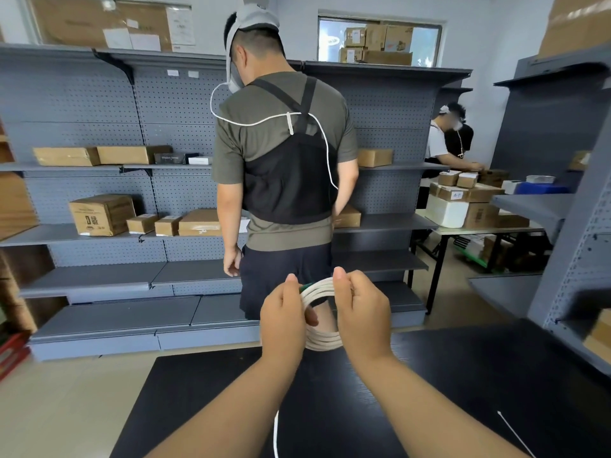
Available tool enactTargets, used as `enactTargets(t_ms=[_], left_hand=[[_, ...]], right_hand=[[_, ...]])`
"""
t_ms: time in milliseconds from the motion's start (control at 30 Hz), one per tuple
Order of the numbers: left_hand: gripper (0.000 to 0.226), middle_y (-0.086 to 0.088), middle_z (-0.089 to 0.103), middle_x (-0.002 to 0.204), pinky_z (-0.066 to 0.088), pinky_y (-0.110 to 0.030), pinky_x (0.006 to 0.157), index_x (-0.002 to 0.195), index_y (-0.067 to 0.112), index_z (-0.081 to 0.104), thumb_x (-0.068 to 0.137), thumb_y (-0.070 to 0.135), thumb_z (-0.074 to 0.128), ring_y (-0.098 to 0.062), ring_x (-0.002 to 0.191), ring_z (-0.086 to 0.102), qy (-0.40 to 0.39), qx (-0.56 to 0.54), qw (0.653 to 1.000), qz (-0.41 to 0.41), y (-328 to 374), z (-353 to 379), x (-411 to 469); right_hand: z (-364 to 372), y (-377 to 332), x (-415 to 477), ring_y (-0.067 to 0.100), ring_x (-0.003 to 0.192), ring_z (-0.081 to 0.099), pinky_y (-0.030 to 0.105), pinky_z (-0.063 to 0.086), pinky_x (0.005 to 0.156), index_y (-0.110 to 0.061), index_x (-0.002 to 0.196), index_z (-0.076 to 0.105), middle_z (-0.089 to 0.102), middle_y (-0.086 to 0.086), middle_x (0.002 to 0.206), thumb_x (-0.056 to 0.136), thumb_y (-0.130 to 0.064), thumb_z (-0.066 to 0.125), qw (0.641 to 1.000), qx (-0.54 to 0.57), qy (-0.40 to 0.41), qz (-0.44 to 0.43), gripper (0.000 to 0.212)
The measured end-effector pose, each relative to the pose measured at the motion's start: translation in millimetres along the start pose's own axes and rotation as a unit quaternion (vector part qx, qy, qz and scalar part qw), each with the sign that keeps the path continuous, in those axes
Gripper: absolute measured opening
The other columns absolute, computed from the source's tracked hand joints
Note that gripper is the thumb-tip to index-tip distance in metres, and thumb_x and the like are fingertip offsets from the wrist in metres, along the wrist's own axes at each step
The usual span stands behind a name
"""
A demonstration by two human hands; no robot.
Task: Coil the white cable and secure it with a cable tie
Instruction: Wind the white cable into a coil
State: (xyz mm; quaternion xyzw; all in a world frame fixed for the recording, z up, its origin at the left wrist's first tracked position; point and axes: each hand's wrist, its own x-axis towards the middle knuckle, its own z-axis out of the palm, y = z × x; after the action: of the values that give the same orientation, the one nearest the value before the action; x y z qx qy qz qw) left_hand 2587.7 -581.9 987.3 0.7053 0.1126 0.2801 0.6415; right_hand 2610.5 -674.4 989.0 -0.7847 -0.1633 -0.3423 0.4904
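The white cable [322,340] is wound into a coil of several loops, held upright in the air above the far edge of the black table [463,375]. My left hand [284,320] grips the coil's left side, where a green end piece [305,287] shows by the thumb. My right hand [362,309] grips the coil's right side with the thumb up. A loose white strand [276,434] hangs below between my forearms. A thin white cable tie [514,433] lies on the table at the right, apart from both hands.
A person in an olive shirt and black harness [284,166] stands just beyond the table with their back to me. Grey pegboard shelving [109,226] with cardboard boxes fills the back. Another shelf unit [575,246] stands at the right. Two other people work at a far table [469,223].
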Motion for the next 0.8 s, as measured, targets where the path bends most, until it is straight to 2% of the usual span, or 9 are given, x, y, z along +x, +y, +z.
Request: enactTargets(t_ms=[133,300,467,533,567,633,700,733,800], left_hand=[[0.058,-0.008,0.05,0.046,0.043,-0.032,0.058,0.049,0.006,0.05,0.097,0.033,0.032,-0.016,0.047,0.048,0.02,-0.047,0.998,-0.037,3.5,5.1,-2.6],[0.049,-0.001,0.038,0.051,0.029,-0.028,0.052,0.053,0.011,0.034,0.099,0.029,0.032,-0.013,0.052,0.036,0.036,0.056,0.996,0.067,7.7,2.1,-0.9],[0.032,0.011,0.045,0.058,0.033,-0.018,0.051,0.063,0.031,0.041,0.094,0.024,0.046,-0.002,0.052,0.042,-0.071,0.146,0.972,0.17,11.6,-6.9,2.6],[0.026,0.004,0.048,0.052,0.027,-0.019,0.042,0.074,0.018,0.05,0.072,0.003,0.071,-0.009,0.04,0.042,-0.133,0.209,0.946,0.21,13.5,-11.3,10.1],[0.035,0.0,0.048,0.05,0.024,-0.017,0.038,0.079,0.009,0.05,0.06,-0.004,0.077,-0.013,0.035,0.041,-0.101,0.263,0.927,0.246,6.0,-9.9,17.4],[0.041,-0.002,0.049,0.048,0.024,-0.016,0.035,0.082,0.006,0.049,0.056,-0.005,0.078,-0.016,0.033,0.041,-0.073,0.301,0.903,0.298,0.9,-10.7,23.6],[0.022,0.004,0.047,0.051,0.035,-0.024,0.04,0.073,0.019,0.046,0.077,0.012,0.067,-0.019,0.042,0.045,-0.109,0.314,0.901,0.278,11.1,-14.6,14.9],[0.024,0.007,0.045,0.051,0.039,-0.031,0.047,0.066,0.026,0.041,0.088,0.026,0.05,-0.02,0.048,0.046,-0.086,0.294,0.911,0.277,10.0,-14.6,12.6],[0.04,0.0,0.044,0.051,0.039,-0.04,0.055,0.058,0.023,0.036,0.093,0.04,0.026,-0.021,0.053,0.045,-0.077,0.2,0.944,0.252,2.2,-12.1,10.5]], right_hand=[[-0.3,-0.5,-1.8,0.011,0.05,0.036,0.034,0.033,0.054,-0.024,0.053,0.032,0.037,-0.007,0.048,0.094,-0.038,0.043,0.995,0.064,0.014,0.079,0.045],[1.8,4.7,2.2,0.029,0.061,0.057,0.041,0.047,0.062,-0.013,0.059,0.048,0.052,0.0,0.052,0.095,-0.041,0.038,0.973,0.112,-0.06,0.194,0.047],[-4.3,-0.9,1.7,0.025,0.065,0.056,0.038,0.045,0.061,-0.009,0.068,0.054,0.059,0.007,0.063,0.096,-0.041,0.032,0.986,0.063,-0.077,0.134,0.049],[-6.9,-3.7,1.4,0.02,0.062,0.051,0.03,0.038,0.055,-0.018,0.058,0.046,0.052,0.0,0.058,0.098,-0.036,0.031,0.991,0.018,-0.092,0.092,0.046],[-7.9,-5.4,1.6,0.018,0.06,0.048,0.027,0.034,0.052,-0.022,0.055,0.04,0.048,-0.004,0.055,0.098,-0.034,0.031,0.992,-0.002,-0.098,0.076,0.046],[-7.3,-6.8,2.7,0.016,0.056,0.044,0.024,0.03,0.05,-0.024,0.052,0.034,0.043,-0.006,0.053,0.099,-0.032,0.032,0.993,-0.023,-0.1,0.063,0.047],[-6.4,-7.7,4.5,0.015,0.054,0.041,0.024,0.028,0.048,-0.025,0.052,0.032,0.041,-0.006,0.051,0.098,-0.032,0.034,0.993,-0.035,-0.096,0.05,0.047],[-6.0,-7.8,5.4,0.017,0.055,0.041,0.025,0.027,0.048,-0.025,0.051,0.031,0.04,-0.007,0.051,0.098,-0.032,0.035,0.994,-0.044,-0.096,0.041,0.047],[-5.2,-6.0,7.0,0.019,0.056,0.042,0.031,0.026,0.049,-0.026,0.051,0.03,0.038,-0.007,0.05,0.097,-0.033,0.038,0.993,-0.057,-0.096,0.024,0.047]])
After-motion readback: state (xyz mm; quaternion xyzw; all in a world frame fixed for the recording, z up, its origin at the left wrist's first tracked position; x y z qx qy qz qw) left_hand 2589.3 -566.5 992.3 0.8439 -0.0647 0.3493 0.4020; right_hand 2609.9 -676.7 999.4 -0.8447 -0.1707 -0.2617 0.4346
